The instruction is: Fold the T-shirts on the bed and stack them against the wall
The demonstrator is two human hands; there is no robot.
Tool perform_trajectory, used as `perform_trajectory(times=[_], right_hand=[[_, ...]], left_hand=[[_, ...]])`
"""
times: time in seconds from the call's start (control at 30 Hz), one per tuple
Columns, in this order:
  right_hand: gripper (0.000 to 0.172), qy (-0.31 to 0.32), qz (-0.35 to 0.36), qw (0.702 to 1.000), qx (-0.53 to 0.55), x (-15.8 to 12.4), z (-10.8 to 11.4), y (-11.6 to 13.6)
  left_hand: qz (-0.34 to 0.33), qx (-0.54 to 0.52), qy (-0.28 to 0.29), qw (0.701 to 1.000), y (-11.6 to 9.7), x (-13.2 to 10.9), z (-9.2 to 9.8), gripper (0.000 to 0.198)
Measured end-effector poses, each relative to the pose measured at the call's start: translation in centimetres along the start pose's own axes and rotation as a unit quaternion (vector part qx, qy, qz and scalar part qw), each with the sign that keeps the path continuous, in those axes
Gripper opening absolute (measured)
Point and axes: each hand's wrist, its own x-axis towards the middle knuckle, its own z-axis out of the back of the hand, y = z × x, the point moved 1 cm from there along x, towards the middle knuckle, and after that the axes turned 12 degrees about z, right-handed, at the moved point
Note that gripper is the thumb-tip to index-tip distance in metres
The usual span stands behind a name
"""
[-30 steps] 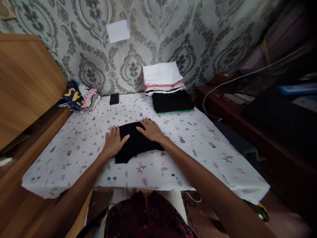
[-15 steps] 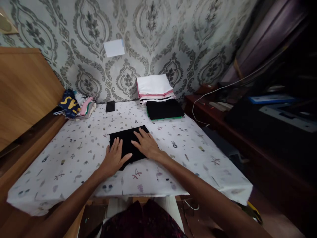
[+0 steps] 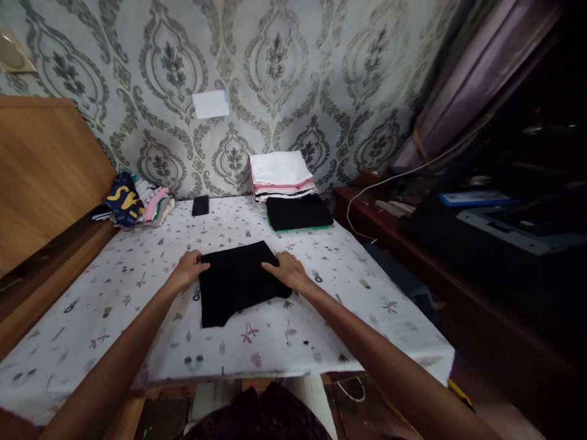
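A black folded garment (image 3: 241, 278) lies on the white printed cloth of the table (image 3: 321, 342), its lower edge uneven. My left hand (image 3: 189, 269) pinches its upper left edge, thumb on top and fingers curled at the side. At the upper right edge my right hand (image 3: 288, 270) grips the fabric, thumb on top and fingers around the border. Behind it stands a stack of folded white and pink cloth (image 3: 280, 169), with a folded black cloth (image 3: 300, 212) over a green one in front.
Crumpled clothes (image 3: 132, 201) are heaped at the back left, beside a wooden panel (image 3: 46, 177). A dark phone (image 3: 200, 205) lies near the wall. To the right, a cable (image 3: 351, 211) hangs by a dark red surface (image 3: 413, 250).
Both hands went from lying flat on the black garment to gripping its left and right edges. The garment now looks larger, spread out wider and lower. The view has tilted slightly.
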Motion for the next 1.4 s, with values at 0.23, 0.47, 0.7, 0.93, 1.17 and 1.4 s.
perform_trajectory(times=[0.23, 0.47, 0.7, 0.93, 1.17, 1.4], right_hand=[[0.021, -0.025, -0.001, 0.981, 0.192, -0.7, -0.3, -0.6], [0.023, -0.118, 0.020, 0.939, 0.322, -1.0, -0.3, -2.7], [0.024, -0.285, 0.061, 0.929, 0.230, 2.4, 7.8, -8.2], [0.021, -0.358, 0.051, 0.925, 0.121, 8.7, 13.6, -14.6], [0.018, -0.320, -0.036, 0.946, 0.033, 13.2, 11.3, -19.9], [0.026, -0.300, -0.018, 0.947, -0.116, 13.1, 11.6, -18.2]], left_hand=[[0.121, -0.306, 0.155, 0.931, -0.9, -3.9, 0.8, 0.049], [0.097, -0.291, 0.184, 0.934, -3.1, -5.0, 0.4, 0.081], [-0.055, -0.338, 0.156, 0.927, -13.3, 0.6, -3.7, 0.085], [-0.197, -0.237, 0.091, 0.947, -22.6, 8.6, -9.4, 0.054], [-0.194, -0.004, -0.017, 0.981, -24.1, 13.0, -14.9, 0.029], [-0.181, 0.067, -0.050, 0.980, -24.0, 12.4, -15.0, 0.021]])
